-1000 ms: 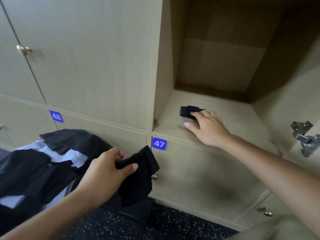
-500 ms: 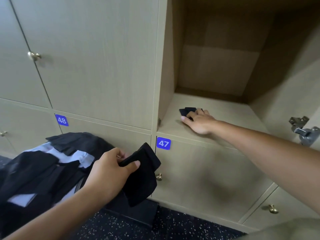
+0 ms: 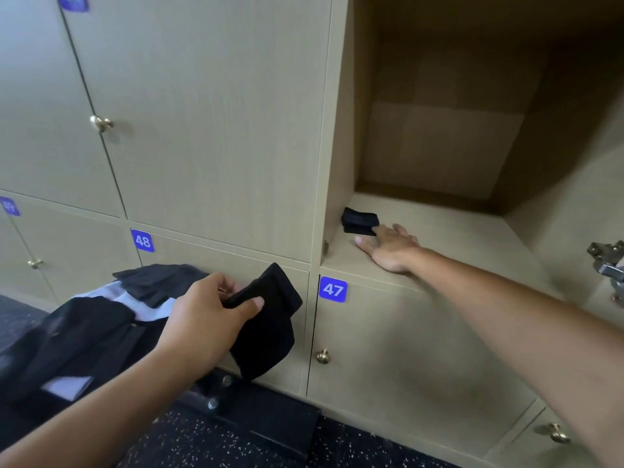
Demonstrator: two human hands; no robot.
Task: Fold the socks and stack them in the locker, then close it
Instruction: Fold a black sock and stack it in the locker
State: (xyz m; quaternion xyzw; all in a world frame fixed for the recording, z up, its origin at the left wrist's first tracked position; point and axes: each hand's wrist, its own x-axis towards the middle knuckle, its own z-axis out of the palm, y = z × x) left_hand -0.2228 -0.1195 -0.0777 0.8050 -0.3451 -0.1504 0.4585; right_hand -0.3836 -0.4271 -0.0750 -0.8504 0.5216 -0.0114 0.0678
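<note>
A folded black sock (image 3: 359, 220) lies on the floor of the open locker (image 3: 449, 238), near its left wall. My right hand (image 3: 391, 246) rests flat on that floor, fingers straight, its fingertips touching the sock's right edge. My left hand (image 3: 202, 319) grips a black sock (image 3: 266, 327) that hangs down in front of the closed door under label 48. More dark socks (image 3: 155, 282) lie in a pile at the left.
The pile of dark and light clothes (image 3: 67, 336) sits on a black bench at the lower left. Closed locker doors with brass knobs (image 3: 322, 356) surround the open one. A metal hinge (image 3: 607, 261) juts out at the right edge. The floor is speckled black.
The view has shifted down and left. My right hand has slid slightly back from the folded sock and lies flatter. My left hand keeps its hold on the hanging sock.
</note>
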